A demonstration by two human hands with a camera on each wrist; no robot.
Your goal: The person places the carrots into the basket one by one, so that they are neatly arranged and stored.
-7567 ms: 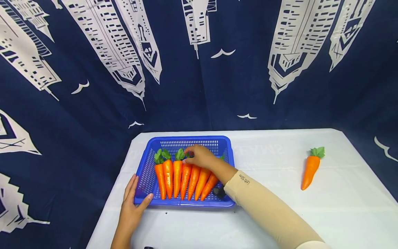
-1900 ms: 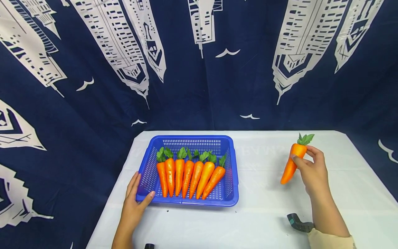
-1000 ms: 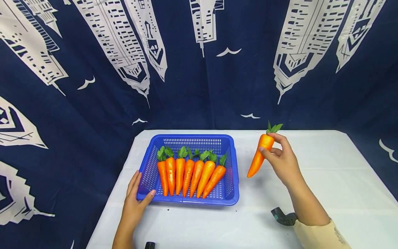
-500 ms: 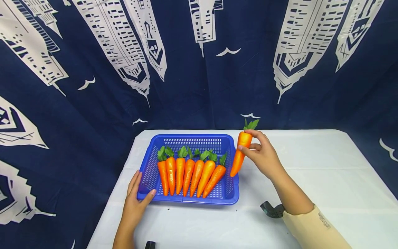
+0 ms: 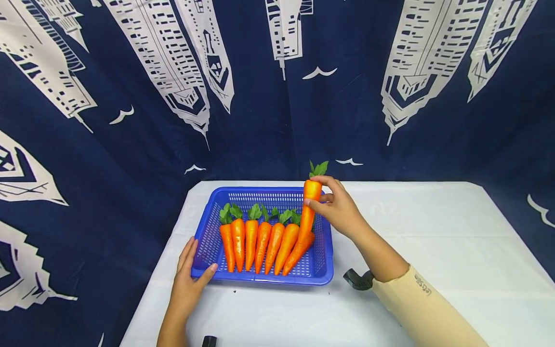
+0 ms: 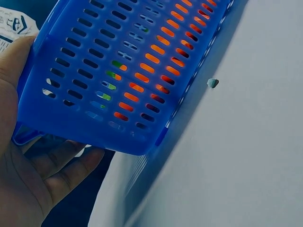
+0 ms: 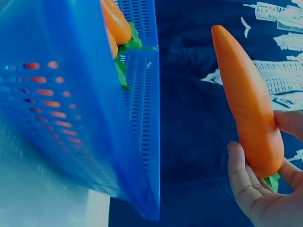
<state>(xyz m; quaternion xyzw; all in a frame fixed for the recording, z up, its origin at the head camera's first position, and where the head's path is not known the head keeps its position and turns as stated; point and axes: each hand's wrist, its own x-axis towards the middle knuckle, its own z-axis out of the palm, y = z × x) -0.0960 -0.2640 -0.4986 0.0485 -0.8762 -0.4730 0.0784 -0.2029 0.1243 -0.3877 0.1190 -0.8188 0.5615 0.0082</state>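
Note:
My right hand (image 5: 340, 207) pinches an orange carrot (image 5: 311, 193) between thumb and fingers near its leafy top. The carrot hangs tip down over the right part of a blue plastic basket (image 5: 269, 278), overlapping the rightmost carrot (image 5: 299, 253) lying there. In the right wrist view the held carrot (image 7: 251, 104) is beside the basket wall (image 7: 132, 156). Several carrots lie side by side in the basket, green leaves to the back. My left hand (image 5: 184, 286) holds the basket's front left corner, thumb at the front rim, fingers along the left side.
A white cloth (image 5: 455, 250) covers the table. Behind it hangs a navy curtain (image 5: 260, 140) printed with white buildings and birds. A black curved strap piece (image 5: 359, 279) juts from the right wrist, and a small black object (image 5: 209, 341) shows at the front edge.
The right hand reached into the basket earlier, then took the lone carrot from the table's right side. It has carried it left to over the basket. The left hand stays at the corner.

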